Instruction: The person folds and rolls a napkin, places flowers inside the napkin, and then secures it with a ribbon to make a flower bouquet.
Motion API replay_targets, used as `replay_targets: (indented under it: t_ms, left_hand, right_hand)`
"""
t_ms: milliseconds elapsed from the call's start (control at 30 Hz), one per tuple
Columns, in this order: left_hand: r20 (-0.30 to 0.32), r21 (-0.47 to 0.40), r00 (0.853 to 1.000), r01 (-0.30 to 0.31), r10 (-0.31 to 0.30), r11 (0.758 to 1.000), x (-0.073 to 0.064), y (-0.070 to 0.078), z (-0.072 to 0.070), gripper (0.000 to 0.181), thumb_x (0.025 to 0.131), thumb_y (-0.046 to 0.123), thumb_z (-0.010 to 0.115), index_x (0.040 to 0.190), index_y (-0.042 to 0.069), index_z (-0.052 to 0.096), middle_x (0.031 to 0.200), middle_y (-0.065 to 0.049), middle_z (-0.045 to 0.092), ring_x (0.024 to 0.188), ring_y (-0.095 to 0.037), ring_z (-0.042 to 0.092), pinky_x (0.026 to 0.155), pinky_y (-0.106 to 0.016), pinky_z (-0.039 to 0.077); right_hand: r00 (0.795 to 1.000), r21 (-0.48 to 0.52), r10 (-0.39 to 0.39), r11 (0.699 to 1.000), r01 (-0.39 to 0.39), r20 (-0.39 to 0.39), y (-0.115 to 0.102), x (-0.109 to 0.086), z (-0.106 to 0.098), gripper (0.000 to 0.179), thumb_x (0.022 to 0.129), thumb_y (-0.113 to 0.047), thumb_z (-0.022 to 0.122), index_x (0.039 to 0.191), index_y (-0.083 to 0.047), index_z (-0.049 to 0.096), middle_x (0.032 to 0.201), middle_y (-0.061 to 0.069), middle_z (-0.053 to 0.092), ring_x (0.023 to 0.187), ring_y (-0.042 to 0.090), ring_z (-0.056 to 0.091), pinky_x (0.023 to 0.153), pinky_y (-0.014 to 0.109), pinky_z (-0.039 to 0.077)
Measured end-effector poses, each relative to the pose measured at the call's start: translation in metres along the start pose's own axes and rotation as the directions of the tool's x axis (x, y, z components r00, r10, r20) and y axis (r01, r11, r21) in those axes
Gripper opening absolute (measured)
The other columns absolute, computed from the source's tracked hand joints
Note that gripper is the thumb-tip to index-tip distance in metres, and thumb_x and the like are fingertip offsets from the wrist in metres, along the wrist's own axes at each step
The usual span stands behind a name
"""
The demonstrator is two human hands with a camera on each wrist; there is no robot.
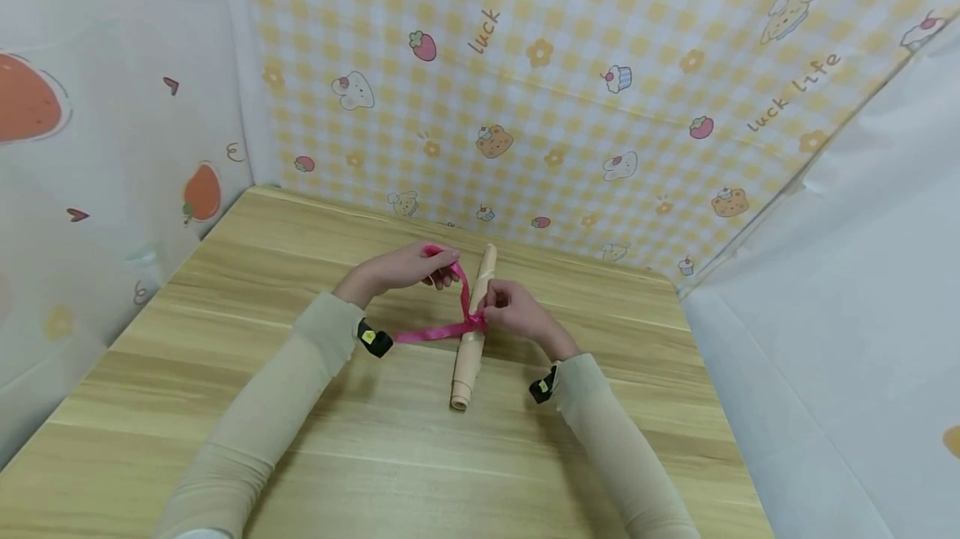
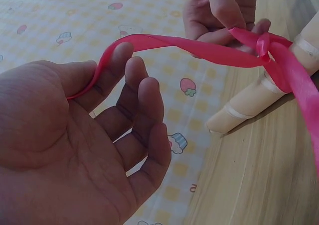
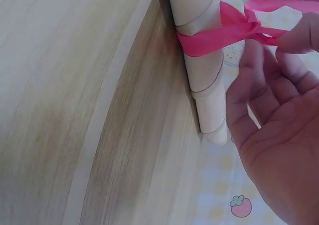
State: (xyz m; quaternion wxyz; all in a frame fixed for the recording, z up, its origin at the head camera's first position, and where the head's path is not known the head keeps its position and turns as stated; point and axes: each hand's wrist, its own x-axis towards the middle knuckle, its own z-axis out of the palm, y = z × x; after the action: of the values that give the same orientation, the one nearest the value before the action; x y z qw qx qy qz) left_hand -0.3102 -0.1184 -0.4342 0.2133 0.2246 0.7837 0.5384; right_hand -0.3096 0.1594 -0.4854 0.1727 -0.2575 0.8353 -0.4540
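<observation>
A cream-coloured roll [image 1: 468,364] lies lengthwise on the wooden table, with a bright pink ribbon [image 1: 435,332] wrapped around its middle. My left hand [image 1: 408,267], to the left of the roll, pinches one stretch of ribbon [image 2: 204,51] between thumb and forefinger, its other fingers loosely bent. From there the ribbon runs to a knot [image 2: 262,45] at the roll. On the roll's right side, my right hand [image 1: 519,310] pinches a short loop of ribbon [image 3: 269,36] beside the knot with thumb and fingertips. Another ribbon tail stretches left over the table.
The wooden table [image 1: 390,456] extends around the roll. Behind it hangs a yellow checked cloth [image 1: 450,106] with cartoon prints. White printed sheeting [image 1: 120,189] closes the left side, and plain white sheeting [image 1: 817,356] the right. Each wrist wears a small black camera [image 1: 375,339].
</observation>
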Motion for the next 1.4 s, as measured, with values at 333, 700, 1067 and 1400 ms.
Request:
replay_targets:
  t_ms: [333,700,1067,1400]
  left_hand:
    - [-0.004,0.001,1.000,-0.009,0.009,1.000,-0.002,-0.002,-0.001,0.052,0.118,0.041,0.039,0.116,-0.001,0.069,0.106,-0.014,0.070,0.096,-0.022,0.066,0.099,-0.041,0.053]
    - [-0.032,-0.022,0.999,0.014,-0.015,1.000,-0.006,-0.004,-0.009,0.048,0.118,0.041,0.041,0.115,0.002,0.069,0.104,-0.006,0.072,0.098,-0.022,0.068,0.114,-0.062,0.046]
    - [-0.050,0.005,0.998,0.026,-0.025,1.000,-0.012,-0.009,-0.012,0.048,0.117,0.044,0.042,0.107,0.007,0.070,0.099,-0.004,0.071,0.095,-0.021,0.067,0.109,-0.058,0.048]
    - [-0.071,0.030,0.997,0.046,-0.044,0.998,-0.018,-0.016,-0.015,0.050,0.116,0.045,0.046,0.090,0.007,0.065,0.090,-0.004,0.069,0.099,-0.032,0.067,0.105,-0.057,0.047]
  right_hand:
    - [0.999,-0.030,0.011,1.000,-0.009,0.053,0.000,0.003,-0.005,0.012,0.096,0.003,0.057,0.101,-0.002,0.067,0.083,0.004,0.065,0.072,0.012,0.054,0.067,0.027,0.048]
    - [0.978,-0.266,0.140,0.959,-0.095,0.154,-0.011,-0.012,-0.034,0.031,0.105,-0.027,0.069,0.083,-0.006,0.074,0.067,-0.007,0.054,0.058,0.008,0.037,0.060,0.026,0.036]
    - [0.951,-0.245,0.204,0.959,-0.146,0.232,-0.016,-0.027,-0.051,0.032,0.107,-0.027,0.068,0.080,-0.008,0.070,0.064,-0.006,0.048,0.059,0.011,0.035,0.062,0.028,0.035]
    - [0.986,-0.114,0.132,0.986,-0.120,0.103,-0.002,-0.041,-0.068,0.037,0.114,-0.021,0.053,0.084,0.001,0.054,0.074,0.017,0.060,0.065,0.016,0.050,0.068,0.031,0.041]
